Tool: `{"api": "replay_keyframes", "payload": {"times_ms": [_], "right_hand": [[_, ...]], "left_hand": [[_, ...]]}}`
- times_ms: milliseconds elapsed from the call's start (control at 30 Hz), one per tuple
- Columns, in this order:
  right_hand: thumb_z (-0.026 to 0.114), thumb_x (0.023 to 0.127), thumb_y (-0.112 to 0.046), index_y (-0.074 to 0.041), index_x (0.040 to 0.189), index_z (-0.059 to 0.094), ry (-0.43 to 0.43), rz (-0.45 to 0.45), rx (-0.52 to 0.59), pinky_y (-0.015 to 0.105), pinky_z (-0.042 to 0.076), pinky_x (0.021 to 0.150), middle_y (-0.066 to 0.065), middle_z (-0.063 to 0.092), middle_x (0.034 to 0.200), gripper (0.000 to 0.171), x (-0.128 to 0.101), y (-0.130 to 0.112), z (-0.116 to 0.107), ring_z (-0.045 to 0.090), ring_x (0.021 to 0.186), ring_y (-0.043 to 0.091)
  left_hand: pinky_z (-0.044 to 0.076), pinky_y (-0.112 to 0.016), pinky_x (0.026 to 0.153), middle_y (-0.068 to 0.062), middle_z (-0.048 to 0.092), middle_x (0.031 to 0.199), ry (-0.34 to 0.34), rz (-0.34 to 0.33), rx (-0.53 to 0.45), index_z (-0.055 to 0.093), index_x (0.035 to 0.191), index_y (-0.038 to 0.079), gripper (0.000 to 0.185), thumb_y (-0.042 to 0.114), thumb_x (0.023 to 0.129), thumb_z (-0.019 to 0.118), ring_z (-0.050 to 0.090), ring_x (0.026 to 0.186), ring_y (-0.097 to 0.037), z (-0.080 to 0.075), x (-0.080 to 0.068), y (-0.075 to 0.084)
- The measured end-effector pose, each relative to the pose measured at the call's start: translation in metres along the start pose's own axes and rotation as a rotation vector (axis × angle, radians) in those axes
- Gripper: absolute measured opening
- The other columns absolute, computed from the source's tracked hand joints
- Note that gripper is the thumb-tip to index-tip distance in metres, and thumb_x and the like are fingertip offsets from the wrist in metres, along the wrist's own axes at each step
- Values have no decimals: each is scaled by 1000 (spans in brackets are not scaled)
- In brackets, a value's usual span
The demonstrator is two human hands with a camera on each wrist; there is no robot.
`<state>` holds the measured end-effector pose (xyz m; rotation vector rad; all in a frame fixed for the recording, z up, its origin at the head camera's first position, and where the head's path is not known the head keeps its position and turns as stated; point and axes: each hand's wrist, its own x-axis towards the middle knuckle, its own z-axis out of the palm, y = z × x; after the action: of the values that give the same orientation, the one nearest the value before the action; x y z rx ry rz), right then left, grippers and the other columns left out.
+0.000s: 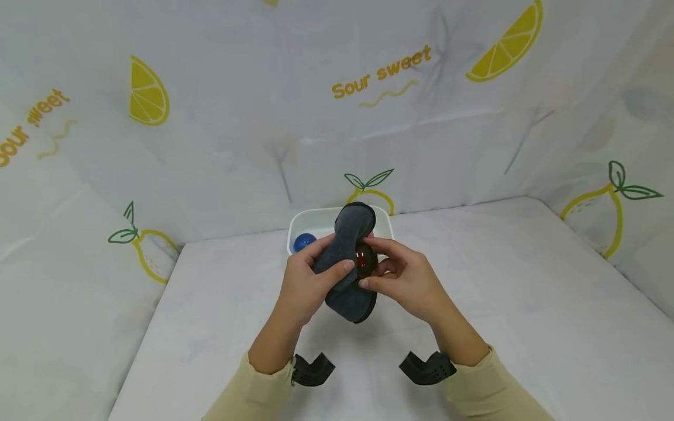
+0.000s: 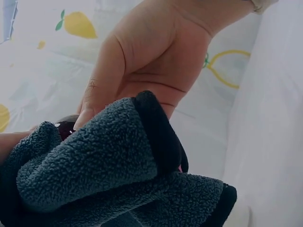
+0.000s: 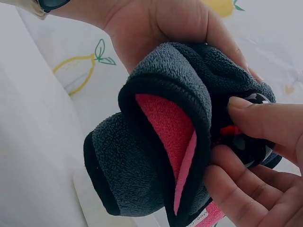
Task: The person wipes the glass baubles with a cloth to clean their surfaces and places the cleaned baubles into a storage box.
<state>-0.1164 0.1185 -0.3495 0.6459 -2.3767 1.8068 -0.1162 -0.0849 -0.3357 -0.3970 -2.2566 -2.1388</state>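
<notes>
In the head view my left hand (image 1: 302, 287) grips a folded grey-blue terry cloth (image 1: 351, 303) with black edging, its thumb lying across the front. My right hand (image 1: 413, 282) pinches a dark glossy ball (image 1: 367, 252) between thumb and fingers. The cloth wraps the ball's left side, and red shows on its shiny surface. From the right wrist, the cloth's bright pink inner side (image 3: 165, 123) shows in a fold. The left wrist view has the cloth (image 2: 94, 156) covering most of the ball, with only a dark sliver (image 2: 65, 128) visible beside the thumb.
Behind the hands, a white plastic basin (image 1: 293, 225) stands near the back edge of the white-covered table (image 1: 474, 280). A blue ball (image 1: 305, 241) sits in its left part. A lemon-printed white sheet (image 1: 237, 128) rises at the back and sides.
</notes>
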Motion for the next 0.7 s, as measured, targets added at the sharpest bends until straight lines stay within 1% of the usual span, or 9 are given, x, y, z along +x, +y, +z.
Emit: {"api": "replay_keyframes", "payload": {"times_ms": [167,267,500,700], "right_hand": [[82,77,-1,-14,138,56,-2,11,3,27,59,71,11,62,129,67,0,-2,0,65,79,21],[81,78,-2,-13,138,56,0,11,-4,27,59,71,11,62,129,66,0,-3,1,65,78,20],[82,77,-1,-13,138,56,9,-14,-4,27,59,70,11,62,129,67,1,-2,1,66,77,19],[82,77,0,-14,138,55,23,0,6,28,59,71,11,61,129,68,0,-2,2,66,77,19]], "left_hand": [[57,-42,88,-13,65,125,7,-2,-9,59,135,9,51,15,87,76,66,110,-27,1,0,0],[57,-41,88,-12,66,123,17,-13,-14,60,134,10,50,15,87,76,66,110,-26,1,0,-1],[57,-42,88,-14,65,124,19,-1,-16,59,135,9,49,16,88,75,66,110,-27,2,1,0],[57,-42,88,-13,65,125,20,-7,-15,59,135,9,49,16,89,74,66,110,-27,2,1,0]]}}
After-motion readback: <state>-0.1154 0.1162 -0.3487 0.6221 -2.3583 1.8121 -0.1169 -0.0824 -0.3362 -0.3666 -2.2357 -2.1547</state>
